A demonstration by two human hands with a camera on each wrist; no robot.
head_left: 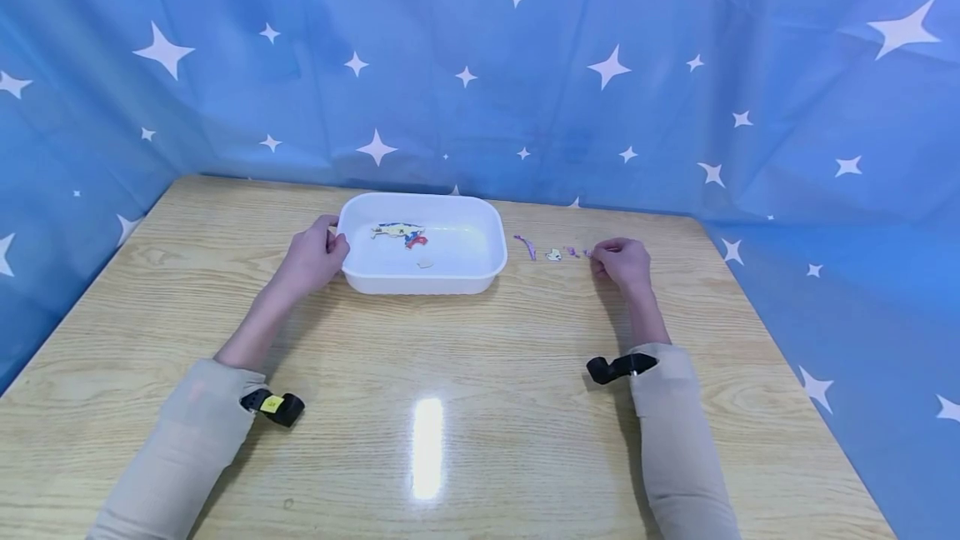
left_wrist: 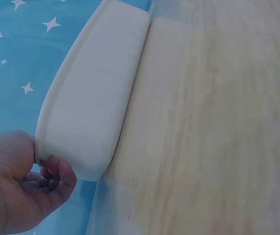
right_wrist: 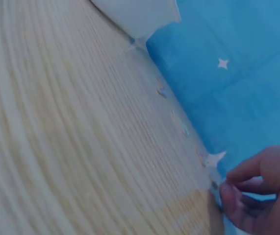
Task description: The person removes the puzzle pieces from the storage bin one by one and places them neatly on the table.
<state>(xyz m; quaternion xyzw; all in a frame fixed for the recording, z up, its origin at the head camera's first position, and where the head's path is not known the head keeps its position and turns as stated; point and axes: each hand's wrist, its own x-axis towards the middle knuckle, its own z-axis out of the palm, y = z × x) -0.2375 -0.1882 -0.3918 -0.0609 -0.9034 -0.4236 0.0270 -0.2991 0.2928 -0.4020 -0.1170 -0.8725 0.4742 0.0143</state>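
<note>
A white plastic tub (head_left: 420, 283) stands toward the back of the wooden table. My left hand (head_left: 318, 252) grips its left end, with thumb and curled fingers at the rim in the left wrist view. Inside lie a cream-and-blue flat cutout (head_left: 397, 230), a red-and-blue one (head_left: 416, 241) and a small pale piece (head_left: 425, 264). Right of the tub my right hand (head_left: 624, 262) pinches at a tiny purple piece (head_left: 588, 253) at the tabletop, its fingertips partly covering it. Left of that, in a row, lie a small purple piece (head_left: 572, 252), a cream cutout (head_left: 554, 255) and a long purple strip (head_left: 527, 247).
The wooden table (head_left: 510, 407) ends at a blue curtain (head_left: 480, 107) with white stars, close behind the tub. Black wrist cameras sit on both sleeves, the left one (head_left: 273, 407) with a yellow label. A light glare (head_left: 427, 448) shows on the front of the table.
</note>
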